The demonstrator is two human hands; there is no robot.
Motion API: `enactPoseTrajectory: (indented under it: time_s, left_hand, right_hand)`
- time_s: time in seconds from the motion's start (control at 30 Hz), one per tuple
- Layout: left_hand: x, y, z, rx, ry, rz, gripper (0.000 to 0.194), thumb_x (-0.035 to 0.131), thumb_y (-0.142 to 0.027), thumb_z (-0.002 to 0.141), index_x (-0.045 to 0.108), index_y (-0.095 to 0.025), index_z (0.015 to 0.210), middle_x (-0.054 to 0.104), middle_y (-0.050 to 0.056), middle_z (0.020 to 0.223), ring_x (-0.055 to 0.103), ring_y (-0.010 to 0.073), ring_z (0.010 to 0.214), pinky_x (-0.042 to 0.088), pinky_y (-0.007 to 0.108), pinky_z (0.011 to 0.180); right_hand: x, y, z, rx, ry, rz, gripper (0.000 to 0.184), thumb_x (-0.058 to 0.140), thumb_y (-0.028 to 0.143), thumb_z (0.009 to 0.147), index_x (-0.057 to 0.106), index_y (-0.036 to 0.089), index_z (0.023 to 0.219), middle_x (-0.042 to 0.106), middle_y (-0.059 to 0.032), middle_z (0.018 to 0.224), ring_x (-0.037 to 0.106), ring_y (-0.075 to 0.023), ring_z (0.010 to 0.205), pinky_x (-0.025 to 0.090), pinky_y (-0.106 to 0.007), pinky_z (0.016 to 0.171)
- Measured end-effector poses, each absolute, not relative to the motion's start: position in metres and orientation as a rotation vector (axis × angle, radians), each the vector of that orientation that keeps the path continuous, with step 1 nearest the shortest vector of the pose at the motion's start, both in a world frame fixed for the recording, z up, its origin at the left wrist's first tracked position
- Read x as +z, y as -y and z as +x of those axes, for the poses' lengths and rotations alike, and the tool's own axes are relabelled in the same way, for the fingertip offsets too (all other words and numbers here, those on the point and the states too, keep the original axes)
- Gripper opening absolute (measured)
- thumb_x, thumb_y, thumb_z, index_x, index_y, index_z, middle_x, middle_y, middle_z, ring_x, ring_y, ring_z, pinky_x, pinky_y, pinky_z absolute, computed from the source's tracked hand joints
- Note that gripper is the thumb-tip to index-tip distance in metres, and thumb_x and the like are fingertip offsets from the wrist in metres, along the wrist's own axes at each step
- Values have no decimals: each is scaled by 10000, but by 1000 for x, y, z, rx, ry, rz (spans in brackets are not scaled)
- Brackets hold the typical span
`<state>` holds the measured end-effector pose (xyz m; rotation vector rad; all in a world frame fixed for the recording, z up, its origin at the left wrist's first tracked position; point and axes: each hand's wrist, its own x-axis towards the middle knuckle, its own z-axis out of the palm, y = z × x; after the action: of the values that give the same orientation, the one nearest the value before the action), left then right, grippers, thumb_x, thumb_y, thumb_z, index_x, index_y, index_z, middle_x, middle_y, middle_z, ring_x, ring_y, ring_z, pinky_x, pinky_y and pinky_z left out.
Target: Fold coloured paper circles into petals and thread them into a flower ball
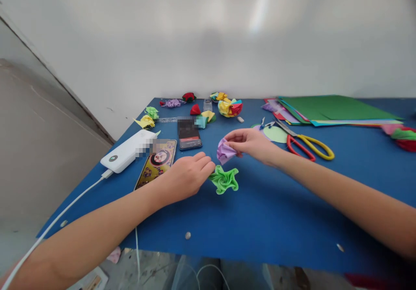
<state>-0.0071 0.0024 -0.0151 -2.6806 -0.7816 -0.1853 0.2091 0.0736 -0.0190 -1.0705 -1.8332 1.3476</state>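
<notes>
left hand [191, 175] pinching green paper flower [224, 180] i think, right hand [251, 143] pinching purple paper flower [225, 152] just beyond it; go light

Bright, soft light fills the view; pale glare streaks the smooth white wall [146, 43]. The blue-topped table [276, 220] darkens towards its near right corner.

The left forearm [107, 220] enters from the lower left of the frame and rises to the left hand [195, 174], palm down near the centre, fingertips pinched together. The right forearm [334, 186] slants in from the lower right to the right hand [248, 143], slightly higher, thumb and fingers pinched, wrist nearly straight.
</notes>
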Motion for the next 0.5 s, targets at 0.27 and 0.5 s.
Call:
enactPoseTrajectory:
  time_s: [0.27,0.5]
  left_hand:
    - [-21,0,-5,-168,707,-2717,152,380,-33,752,461,-155,792,491,57,760,434,188,716,357,300,563]
    - [-19,6,-3,-245,594,-2631,164,327,-118,868,464,-153,786,483,45,718,437,174,681,331,294,551]
  right_hand:
    - [-19,-51,214,1470,1687,-1106,237,605,394,744,613,163,798,578,4,662,486,-77,539,381,-207,485]
    - [-12,-21,208,1640,1914,-820,281,542,426,805,593,151,784,562,-17,761,500,-105,659,411,-227,606]
